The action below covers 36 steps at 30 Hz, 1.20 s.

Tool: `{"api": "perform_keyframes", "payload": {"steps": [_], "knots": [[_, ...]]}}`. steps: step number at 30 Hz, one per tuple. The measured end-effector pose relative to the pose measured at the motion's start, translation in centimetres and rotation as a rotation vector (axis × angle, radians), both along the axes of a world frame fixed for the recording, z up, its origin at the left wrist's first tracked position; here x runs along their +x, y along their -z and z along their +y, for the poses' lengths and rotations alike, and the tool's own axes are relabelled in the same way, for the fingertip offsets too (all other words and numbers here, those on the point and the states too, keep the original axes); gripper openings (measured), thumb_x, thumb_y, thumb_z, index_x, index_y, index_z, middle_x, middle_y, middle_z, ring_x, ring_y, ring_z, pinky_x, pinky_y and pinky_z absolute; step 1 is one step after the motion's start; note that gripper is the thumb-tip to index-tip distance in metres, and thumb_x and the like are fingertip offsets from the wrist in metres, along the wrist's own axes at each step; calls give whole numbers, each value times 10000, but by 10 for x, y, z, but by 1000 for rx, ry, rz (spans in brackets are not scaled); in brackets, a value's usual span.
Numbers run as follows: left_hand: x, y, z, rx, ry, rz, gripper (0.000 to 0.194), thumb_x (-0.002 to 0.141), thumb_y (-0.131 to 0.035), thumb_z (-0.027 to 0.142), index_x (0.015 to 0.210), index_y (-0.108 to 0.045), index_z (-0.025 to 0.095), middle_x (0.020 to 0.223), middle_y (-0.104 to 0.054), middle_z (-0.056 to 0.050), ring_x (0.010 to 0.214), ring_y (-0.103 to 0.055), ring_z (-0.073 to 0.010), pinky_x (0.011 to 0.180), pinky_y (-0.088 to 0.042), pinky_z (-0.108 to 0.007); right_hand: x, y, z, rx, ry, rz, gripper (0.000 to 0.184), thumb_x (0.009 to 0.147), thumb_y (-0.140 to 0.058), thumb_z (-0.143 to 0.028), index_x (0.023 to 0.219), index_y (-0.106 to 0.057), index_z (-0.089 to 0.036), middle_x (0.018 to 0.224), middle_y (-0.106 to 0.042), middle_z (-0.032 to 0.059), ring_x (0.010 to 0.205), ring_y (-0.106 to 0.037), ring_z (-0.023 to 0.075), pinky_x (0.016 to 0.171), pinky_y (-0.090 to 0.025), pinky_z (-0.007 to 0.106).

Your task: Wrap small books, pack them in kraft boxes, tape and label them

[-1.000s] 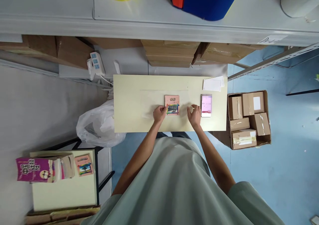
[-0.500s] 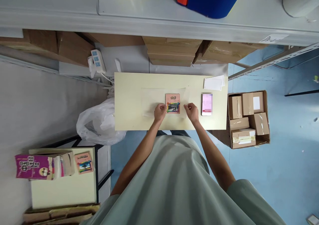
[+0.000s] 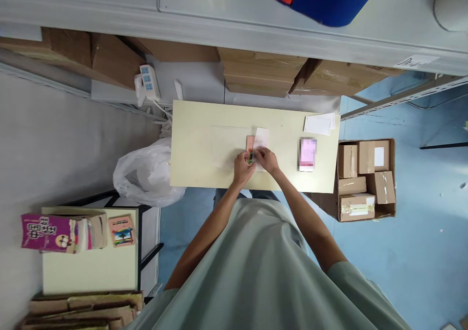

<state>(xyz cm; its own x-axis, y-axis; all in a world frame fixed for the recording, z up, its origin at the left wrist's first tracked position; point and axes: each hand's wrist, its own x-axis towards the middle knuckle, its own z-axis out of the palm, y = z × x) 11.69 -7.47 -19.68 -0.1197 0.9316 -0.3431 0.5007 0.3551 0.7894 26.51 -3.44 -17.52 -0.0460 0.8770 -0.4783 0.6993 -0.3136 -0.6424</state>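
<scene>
A small pink picture book (image 3: 250, 142) lies on a thin see-through sheet (image 3: 228, 147) on the cream table. The right part of the sheet, a whitish flap (image 3: 261, 137), is folded over the book and covers its right half. My right hand (image 3: 267, 160) is closed, pinching the flap's edge above the book. At the lower left of the book, my left hand (image 3: 244, 170) has its fingers closed on the cover's lower edge; the fingertips are partly hidden.
A phone (image 3: 307, 153) and white cards (image 3: 319, 124) lie at the table's right. Beyond is a carton of small boxes (image 3: 393, 179). At left are a white plastic bag (image 3: 146, 174) and a side table (image 3: 87, 276) with books. A shelf (image 3: 219, 20) overhangs the back.
My right hand has moved left, bringing the sheet's right side over the book. The left hand has shifted slightly right onto the book's lower part. The view has tilted a little.
</scene>
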Motion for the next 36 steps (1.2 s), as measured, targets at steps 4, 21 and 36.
{"api": "perform_keyframes", "payload": {"steps": [4, 21, 36], "knots": [[8, 1, -4, 15, 39, 122, 458, 857, -777, 197, 1293, -636, 213, 1101, -727, -116, 1174, -668, -338, 1106, -479, -500, 14, -1, 10, -12, -145, 18, 139, 1039, -632, -219, 1037, -770, -237, 1037, -813, 48, 942, -755, 222, 843, -547, 298], [43, 5, 7, 20, 124, 245, 616, 875, -841, 464, 1313, -672, 65, 1400, -534, -338, 1322, -490, -564, 1068, -476, -662, 18, 10, 74, 24, -325, -88, 286, 956, -612, -46, 1126, -784, -199, 1219, -714, 107, 1063, -660, 230, 863, -543, 330], [39, -37, 23, -158, 396, 538, 413, 1006, -697, 387, 1268, -718, 68, 1441, -560, -269, 1257, -587, -392, 1063, -525, -448, 45, -15, 62, 122, -629, -167, 602, 983, -523, -24, 1535, -666, -216, 1542, -665, 104, 1454, -560, 299, 1199, -510, 436]]}}
